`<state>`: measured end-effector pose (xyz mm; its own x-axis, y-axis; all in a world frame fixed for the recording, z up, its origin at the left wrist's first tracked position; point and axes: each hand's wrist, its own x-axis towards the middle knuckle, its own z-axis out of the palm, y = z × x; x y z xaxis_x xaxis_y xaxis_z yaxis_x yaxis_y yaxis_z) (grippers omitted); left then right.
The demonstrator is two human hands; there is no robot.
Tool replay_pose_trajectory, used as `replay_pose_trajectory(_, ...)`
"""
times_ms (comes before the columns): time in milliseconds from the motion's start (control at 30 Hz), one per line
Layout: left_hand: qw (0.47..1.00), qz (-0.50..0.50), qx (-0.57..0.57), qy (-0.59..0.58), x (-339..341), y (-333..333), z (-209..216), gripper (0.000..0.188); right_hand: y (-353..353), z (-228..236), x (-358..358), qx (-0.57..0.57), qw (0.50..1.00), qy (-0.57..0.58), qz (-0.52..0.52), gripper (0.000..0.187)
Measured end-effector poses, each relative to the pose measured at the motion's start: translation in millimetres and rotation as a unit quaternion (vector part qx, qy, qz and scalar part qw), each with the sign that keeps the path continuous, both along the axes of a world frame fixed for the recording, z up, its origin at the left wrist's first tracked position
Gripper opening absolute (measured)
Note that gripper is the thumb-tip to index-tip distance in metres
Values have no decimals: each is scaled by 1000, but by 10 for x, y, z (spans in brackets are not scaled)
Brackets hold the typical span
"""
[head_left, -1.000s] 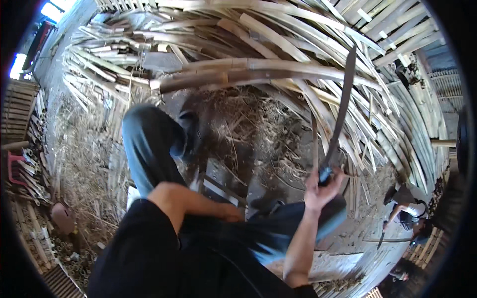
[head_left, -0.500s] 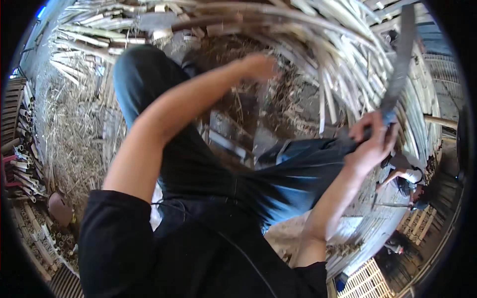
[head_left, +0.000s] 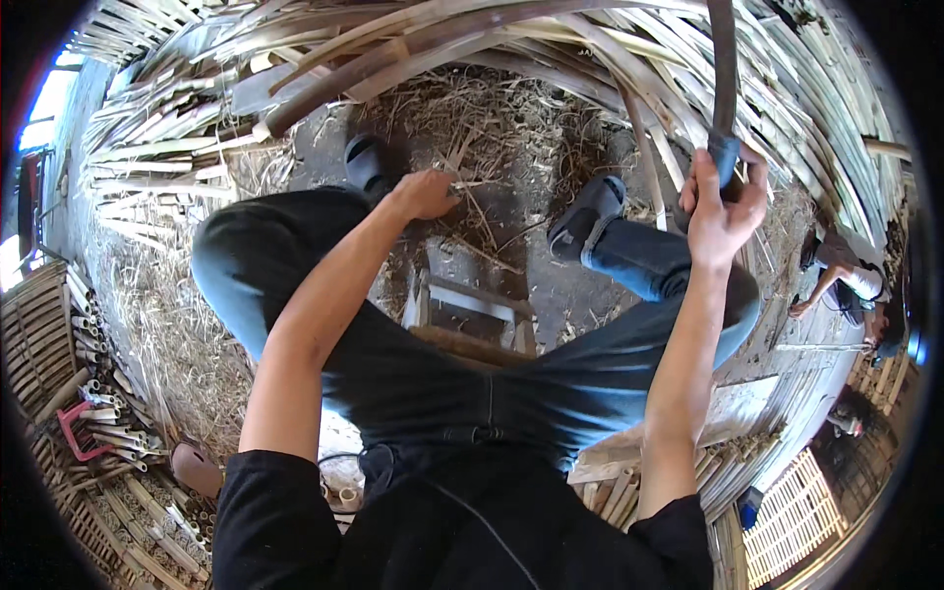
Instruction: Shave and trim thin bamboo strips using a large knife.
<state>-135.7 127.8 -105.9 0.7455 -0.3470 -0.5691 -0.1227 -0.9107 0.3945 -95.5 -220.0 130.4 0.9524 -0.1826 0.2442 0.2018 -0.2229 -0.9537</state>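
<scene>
My right hand (head_left: 726, 211), over my right knee, is closed round the blue-wrapped handle of a machete (head_left: 725, 74). Its long dark blade points away from me, with the tip cut off by the picture's upper edge. Close to my left foot, my left hand (head_left: 430, 195) is held with its fingers curled in. Whether anything sits inside those fingers is hidden. Thin loose strips (head_left: 482, 211) lie on the ground beside it. A small wooden bench (head_left: 470, 295) stands between my legs.
Long split bamboo strips (head_left: 580, 54) are heaped in an arc across the far side and right. Shavings (head_left: 492, 118) litter the floor. Cut bamboo tubes (head_left: 108, 433) and a pink frame (head_left: 71, 433) lie at left. Another person (head_left: 855, 285) bends down at far right.
My left hand has moved left and nearer to me. The machete has swung left in the picture, still in my right hand. The view has shifted, showing both feet and the bench more plainly.
</scene>
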Motion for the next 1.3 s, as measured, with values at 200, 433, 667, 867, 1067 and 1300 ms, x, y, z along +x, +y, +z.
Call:
replay_pose_trajectory(200, 1000, 12, -13, -20, 746, -265, -321, 57, -339, 136, 75, -219, 970, -100, -36, 39)
replay_pose_trajectory(433, 969, 77, 165, -170, 1968, -10, -1652, 70, -526, 250, 71, -149, 982, 99, -57, 41)
replay_pose_trajectory(667, 930, 119, 40, -347, 2869, -821, -1873, 46, -558, 443, 169, -52, 957, 218, -185, 51)
replay_pose_trajectory(867, 896, -171, 315, -264, 2158, -1000, -1760, 44, -627, 438, 136, -20, 954, 235, -186, 45)
replay_pose_trajectory(1067, 877, -231, 238, -347, 1088, -491, -1338, 48, -733, 526, 40, 104, 971, 178, -119, 22)
replay_pose_trajectory(1300, 916, -109, 256, -290, 1123, -377, -737, 37, -889, 487, -168, 146, 969, 139, -141, 20)
